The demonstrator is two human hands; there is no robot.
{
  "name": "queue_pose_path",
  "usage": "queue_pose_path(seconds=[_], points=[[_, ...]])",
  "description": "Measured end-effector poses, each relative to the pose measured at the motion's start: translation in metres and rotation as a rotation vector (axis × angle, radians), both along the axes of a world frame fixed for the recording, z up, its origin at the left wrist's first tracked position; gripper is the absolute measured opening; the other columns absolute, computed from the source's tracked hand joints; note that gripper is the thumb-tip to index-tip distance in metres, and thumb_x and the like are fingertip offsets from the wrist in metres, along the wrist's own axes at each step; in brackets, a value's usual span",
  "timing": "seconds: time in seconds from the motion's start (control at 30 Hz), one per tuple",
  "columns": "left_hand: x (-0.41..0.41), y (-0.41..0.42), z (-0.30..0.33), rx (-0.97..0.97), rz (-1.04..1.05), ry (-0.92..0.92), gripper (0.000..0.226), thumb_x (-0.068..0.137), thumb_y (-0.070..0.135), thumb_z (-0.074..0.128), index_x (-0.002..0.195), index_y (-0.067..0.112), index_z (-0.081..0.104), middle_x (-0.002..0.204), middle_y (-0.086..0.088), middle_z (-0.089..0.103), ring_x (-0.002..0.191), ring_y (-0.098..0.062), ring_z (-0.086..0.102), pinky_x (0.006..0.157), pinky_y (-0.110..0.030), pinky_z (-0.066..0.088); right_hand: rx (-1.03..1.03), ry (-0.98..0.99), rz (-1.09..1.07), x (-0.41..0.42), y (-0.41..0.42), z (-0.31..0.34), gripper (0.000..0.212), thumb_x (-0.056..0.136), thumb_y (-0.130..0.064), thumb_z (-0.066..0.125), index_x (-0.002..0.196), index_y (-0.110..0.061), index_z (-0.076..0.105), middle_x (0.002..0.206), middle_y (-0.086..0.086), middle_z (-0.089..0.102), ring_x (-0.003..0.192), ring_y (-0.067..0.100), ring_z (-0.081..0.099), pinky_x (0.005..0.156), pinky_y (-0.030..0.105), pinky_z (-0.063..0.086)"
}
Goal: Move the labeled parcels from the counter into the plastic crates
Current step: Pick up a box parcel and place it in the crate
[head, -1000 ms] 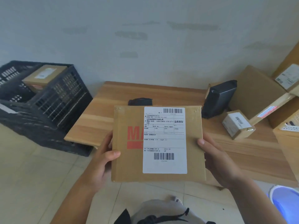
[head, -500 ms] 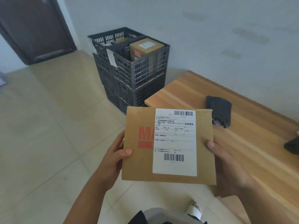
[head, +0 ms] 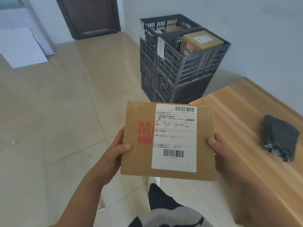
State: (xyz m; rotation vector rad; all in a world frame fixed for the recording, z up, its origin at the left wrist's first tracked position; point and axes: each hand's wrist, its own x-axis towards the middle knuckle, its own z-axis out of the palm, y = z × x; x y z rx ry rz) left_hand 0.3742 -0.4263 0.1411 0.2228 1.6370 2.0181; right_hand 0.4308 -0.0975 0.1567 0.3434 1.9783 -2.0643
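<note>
Parcel (head: 141, 141) held flat by both hands, left hand (head: 113, 154) and right hand (head: 226, 159) fingers gripping its edges, crates (head: 180, 66) far beyond.

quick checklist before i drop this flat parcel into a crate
1. Grip on the flat parcel: left hand and right hand hold opposite edges, thumbs on top. ok
2. Label side: shipping label faces up, both barcodes visible. ok
3. Path to the crates: tiled floor between looks open. ok
4. Room in the near top crate: a brown box already fills much of it. cannot tell
5. Room in the far top crate: only part of its inside shows. cannot tell
6. Counter edge sits just right of the parcel; watch the right elbow. ok
</note>
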Motion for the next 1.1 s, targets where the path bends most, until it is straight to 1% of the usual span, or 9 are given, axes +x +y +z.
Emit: queue_pose_path(seconds=[0.07, 0.1, 0.2, 0.3, 0.47, 0.57, 0.73, 1.0, 1.1], points=[[-0.024, -0.009, -0.003, -0.039, 0.061, -0.007, 0.073, 0.077, 0.045, 0.067, 0.147, 0.039, 0.048, 0.145, -0.003, 0.062, 0.130, -0.029, 0.063, 0.096, -0.043, 0.057, 0.033, 0.008, 0.036, -0.033, -0.009, -0.001, 0.067, 0.075, -0.070, 0.067, 0.138, -0.050, 0.056, 0.131, -0.005, 0.072, 0.108, 0.018, 0.074, 0.073, 0.029, 0.058], [-0.039, -0.013, 0.001, -0.053, 0.076, -0.010, 0.072, 0.077, 0.044, 0.067, 0.147, 0.039, 0.049, 0.145, -0.003, 0.062, 0.130, -0.029, 0.063, 0.098, -0.044, 0.056, 0.032, 0.002, 0.054, -0.054, -0.013, 0.003, 0.069, 0.072, -0.072, 0.069, 0.137, -0.049, 0.058, 0.130, -0.005, 0.072, 0.106, 0.017, 0.074, 0.072, 0.027, 0.058], [-0.084, -0.025, 0.005, -0.051, 0.119, -0.045, 0.070, 0.076, 0.042, 0.067, 0.144, 0.039, 0.052, 0.145, -0.004, 0.062, 0.130, -0.031, 0.062, 0.099, -0.045, 0.056, -0.034, -0.015, 0.072, -0.110, -0.021, 0.001, 0.081, 0.065, -0.080, 0.076, 0.138, -0.050, 0.056, 0.133, -0.006, 0.071, 0.114, 0.020, 0.073, 0.085, 0.040, 0.057], [-0.130, -0.033, 0.011, -0.069, 0.166, -0.066, 0.070, 0.076, 0.042, 0.068, 0.144, 0.038, 0.053, 0.145, -0.006, 0.062, 0.129, -0.033, 0.063, 0.097, -0.046, 0.058, -0.087, -0.030, 0.088, -0.165, -0.028, -0.001, 0.084, 0.064, -0.079, 0.078, 0.139, -0.048, 0.057, 0.133, -0.004, 0.072, 0.118, 0.023, 0.071, 0.093, 0.049, 0.053], [-0.197, -0.052, 0.011, -0.084, 0.238, -0.059, 0.067, 0.074, 0.044, 0.068, 0.140, 0.040, 0.057, 0.144, -0.005, 0.063, 0.128, -0.031, 0.064, 0.099, -0.050, 0.052, -0.079, -0.045, 0.151, -0.253, -0.044, -0.008, 0.088, 0.061, -0.077, 0.077, 0.141, -0.047, 0.053, 0.129, -0.007, 0.073, 0.112, 0.020, 0.073, 0.089, 0.044, 0.057], [-0.228, -0.068, 0.010, -0.085, 0.263, -0.039, 0.071, 0.078, 0.044, 0.066, 0.147, 0.036, 0.050, 0.146, -0.006, 0.061, 0.131, -0.033, 0.061, 0.101, -0.051, 0.052, -0.072, -0.030, 0.205, -0.300, -0.062, -0.006, 0.097, 0.053, -0.084, 0.079, 0.140, -0.048, 0.055, 0.129, -0.008, 0.073, 0.109, 0.018, 0.074, 0.085, 0.040, 0.057], [-0.290, -0.104, 0.002, -0.067, 0.315, -0.067, 0.078, 0.076, 0.043, 0.067, 0.150, 0.030, 0.045, 0.145, -0.006, 0.062, 0.130, -0.032, 0.062, 0.101, -0.050, 0.053, -0.053, -0.047, 0.261, -0.379, -0.099, -0.009, 0.096, 0.058, -0.083, 0.078, 0.143, -0.048, 0.052, 0.134, -0.007, 0.070, 0.114, 0.021, 0.072, 0.091, 0.046, 0.054], [-0.448, -0.153, -0.012, -0.015, 0.212, -0.124, 0.073, 0.069, 0.042, 0.070, 0.141, 0.037, 0.057, 0.140, -0.006, 0.066, 0.123, -0.032, 0.067, 0.091, -0.045, 0.059, -0.023, -0.055, 0.126, -0.488, -0.150, -0.009, 0.084, 0.064, -0.081, 0.076, 0.139, -0.052, 0.054, 0.133, -0.007, 0.071, 0.114, 0.022, 0.073, 0.090, 0.044, 0.053], [-0.510, -0.171, -0.007, 0.007, 0.134, -0.128, 0.068, 0.070, 0.043, 0.069, 0.137, 0.040, 0.060, 0.140, -0.006, 0.066, 0.124, -0.032, 0.066, 0.093, -0.046, 0.057, -0.023, -0.063, 0.034, -0.521, -0.171, 0.003, 0.091, 0.058, -0.084, 0.078, 0.140, -0.053, 0.052, 0.132, -0.007, 0.071, 0.113, 0.022, 0.073, 0.089, 0.044, 0.054]])
